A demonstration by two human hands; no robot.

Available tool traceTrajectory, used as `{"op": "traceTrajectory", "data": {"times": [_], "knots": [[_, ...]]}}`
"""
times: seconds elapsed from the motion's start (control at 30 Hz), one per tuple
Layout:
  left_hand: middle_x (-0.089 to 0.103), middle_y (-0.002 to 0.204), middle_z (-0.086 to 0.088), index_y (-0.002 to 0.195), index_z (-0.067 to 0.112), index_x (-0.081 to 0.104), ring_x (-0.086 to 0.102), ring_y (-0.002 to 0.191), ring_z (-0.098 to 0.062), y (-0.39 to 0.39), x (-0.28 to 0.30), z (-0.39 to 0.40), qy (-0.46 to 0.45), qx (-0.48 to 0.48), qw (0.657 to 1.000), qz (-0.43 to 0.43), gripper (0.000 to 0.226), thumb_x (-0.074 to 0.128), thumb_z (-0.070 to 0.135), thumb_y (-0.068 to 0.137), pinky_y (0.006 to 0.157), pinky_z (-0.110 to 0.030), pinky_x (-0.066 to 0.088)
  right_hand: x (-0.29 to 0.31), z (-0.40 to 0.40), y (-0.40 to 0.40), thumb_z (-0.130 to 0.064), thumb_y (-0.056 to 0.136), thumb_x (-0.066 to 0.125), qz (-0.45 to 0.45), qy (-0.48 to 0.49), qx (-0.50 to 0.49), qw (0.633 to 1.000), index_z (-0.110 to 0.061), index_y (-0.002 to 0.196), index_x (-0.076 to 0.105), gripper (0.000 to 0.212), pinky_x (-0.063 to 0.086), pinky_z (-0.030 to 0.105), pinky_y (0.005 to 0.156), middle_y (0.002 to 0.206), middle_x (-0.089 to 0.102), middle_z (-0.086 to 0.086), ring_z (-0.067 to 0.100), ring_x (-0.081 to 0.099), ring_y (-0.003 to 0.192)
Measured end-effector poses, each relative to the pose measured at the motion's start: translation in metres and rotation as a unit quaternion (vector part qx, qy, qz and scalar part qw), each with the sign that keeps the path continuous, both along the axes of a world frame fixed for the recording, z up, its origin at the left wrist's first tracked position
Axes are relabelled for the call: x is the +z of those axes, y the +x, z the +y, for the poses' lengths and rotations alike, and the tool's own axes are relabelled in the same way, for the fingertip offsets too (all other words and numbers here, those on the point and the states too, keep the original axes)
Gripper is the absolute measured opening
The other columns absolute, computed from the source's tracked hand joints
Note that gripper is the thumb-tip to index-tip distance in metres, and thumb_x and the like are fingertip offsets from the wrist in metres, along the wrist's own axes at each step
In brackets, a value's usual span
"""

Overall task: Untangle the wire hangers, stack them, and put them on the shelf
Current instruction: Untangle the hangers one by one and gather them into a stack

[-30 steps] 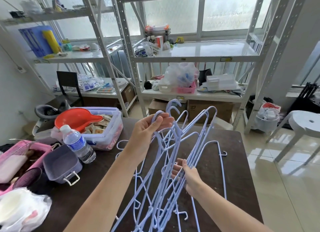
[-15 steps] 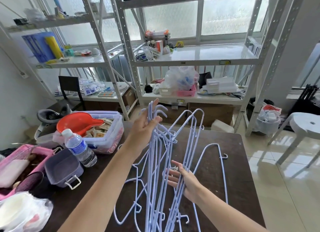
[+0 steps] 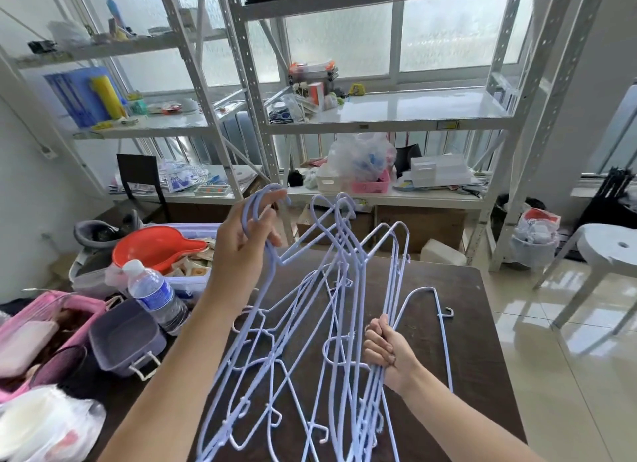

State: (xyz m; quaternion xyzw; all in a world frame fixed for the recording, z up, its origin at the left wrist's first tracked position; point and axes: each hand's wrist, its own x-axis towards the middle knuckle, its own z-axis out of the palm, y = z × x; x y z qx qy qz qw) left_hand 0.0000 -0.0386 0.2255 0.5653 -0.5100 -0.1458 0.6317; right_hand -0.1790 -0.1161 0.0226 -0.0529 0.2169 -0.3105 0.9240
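A tangle of pale lilac wire hangers (image 3: 331, 310) stands tilted above the dark brown table (image 3: 458, 344). My left hand (image 3: 246, 244) is raised at upper left and grips the hooks of a few hangers pulled apart from the rest. My right hand (image 3: 387, 353) is fisted around the wires of the other bunch, lower down on the right. One more hanger (image 3: 437, 323) leans at the far right of the bunch, outside my fist. The white metal shelf (image 3: 396, 115) stands behind the table.
On the table's left sit a water bottle (image 3: 155, 296), a grey tub (image 3: 124, 341), a pink basket (image 3: 44, 327) and a clear box with an orange scoop (image 3: 155, 244). A white stool (image 3: 613, 251) stands on the tiled floor at right. The shelves hold bags, boxes and clutter.
My left hand has drawn a few hangers up and to the left, away from the bunch. My right hand has shifted right and closed into a fist on the remaining wires.
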Motion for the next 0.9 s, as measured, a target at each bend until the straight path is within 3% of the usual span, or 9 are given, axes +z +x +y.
{"op": "traceTrajectory", "data": {"times": [0.07,0.17,0.3,0.43,0.57,0.67,0.77,0.83,0.9], "knots": [[0.059,0.05,0.013,0.094,0.032,0.059,0.053,0.051,0.001,0.004,0.0,-0.001,0.011,0.009,1.0,-0.007,0.02,0.046,0.017,0.091,0.058,-0.013,0.045,-0.001,-0.001,-0.006,-0.032,0.094,0.043,-0.021,0.001,0.01,1.0,-0.008,0.049,0.044,0.051,0.024,0.015,0.017,0.023,0.032,0.0,0.007,0.01,0.022],[0.065,0.064,0.01,0.093,0.035,0.059,0.059,0.058,0.0,0.009,-0.01,-0.008,0.051,-0.013,0.998,0.021,0.01,0.053,0.032,0.086,0.059,-0.015,0.048,0.001,0.002,-0.008,-0.019,0.061,0.083,-0.081,-0.046,0.056,0.994,-0.006,0.052,0.047,0.039,0.025,0.017,0.022,0.028,0.027,-0.001,0.007,0.011,0.028],[0.066,0.08,0.002,0.108,0.028,0.058,0.064,0.065,0.002,0.016,-0.036,-0.019,0.106,0.005,0.994,0.032,0.071,0.056,0.076,0.056,0.063,-0.014,0.052,-0.01,0.001,0.001,-0.026,0.09,0.051,-0.194,-0.07,0.114,0.972,-0.001,0.07,0.055,0.032,0.035,0.023,0.036,0.044,0.031,0.003,0.013,0.03,0.035],[0.053,0.069,0.005,0.099,0.032,0.053,0.056,0.054,0.006,0.019,-0.05,-0.018,0.141,0.05,0.987,0.055,0.029,0.047,0.053,0.08,0.056,-0.008,0.044,-0.007,-0.002,0.0,-0.031,0.097,0.032,-0.235,-0.116,0.139,0.955,0.001,0.082,0.056,0.042,0.036,0.024,0.045,0.052,0.038,0.006,0.015,0.035,0.04],[0.044,0.06,-0.002,0.124,0.005,0.05,0.051,0.043,-0.006,0.034,-0.062,-0.013,0.127,0.106,0.98,0.114,0.04,0.046,0.027,0.091,0.044,-0.011,0.04,0.0,-0.005,-0.006,-0.03,0.097,0.033,-0.221,-0.119,0.154,0.956,0.0,0.08,0.055,0.041,0.043,0.026,0.042,0.05,0.036,0.005,0.014,0.034,0.038],[0.06,0.092,-0.035,0.127,0.012,0.049,0.057,0.095,-0.044,0.038,-0.064,-0.007,0.126,0.14,0.976,0.106,0.037,0.044,0.024,0.092,0.073,-0.047,0.051,0.006,-0.01,-0.007,-0.03,0.097,0.035,-0.228,-0.113,0.167,0.953,0.0,0.078,0.054,0.04,0.047,0.028,0.042,0.048,0.036,0.005,0.014,0.036,0.039],[0.051,0.125,-0.031,0.127,0.014,0.05,0.045,0.114,-0.05,0.042,-0.069,-0.001,0.143,0.161,0.97,0.11,0.037,0.044,0.024,0.092,0.096,-0.057,0.04,0.014,-0.017,-0.007,-0.032,0.097,0.032,-0.23,-0.123,0.168,0.951,-0.002,0.076,0.053,0.043,0.047,0.026,0.043,0.047,0.04,0.005,0.013,0.036,0.039],[0.062,0.105,-0.019,0.116,0.014,0.058,0.062,0.089,-0.031,0.043,-0.073,-0.001,0.144,0.173,0.966,0.131,0.029,0.044,0.022,0.092,0.081,-0.046,0.049,0.023,-0.022,-0.008,-0.033,0.095,0.039,-0.205,-0.153,0.16,0.953,-0.004,0.072,0.054,0.04,0.045,0.023,0.04,0.044,0.051,0.005,0.011,0.035,0.036],[0.055,0.073,-0.005,0.089,0.016,0.061,0.05,0.054,-0.011,0.043,-0.076,-0.004,0.136,0.187,0.957,0.174,0.017,0.044,0.019,0.092,0.056,-0.031,0.039,0.036,-0.029,-0.014,-0.034,0.087,0.054,-0.135,-0.2,0.148,0.959,-0.009,0.063,0.053,0.035,0.04,0.018,0.032,0.037,0.048,0.0,0.008,0.031,0.03]]}}
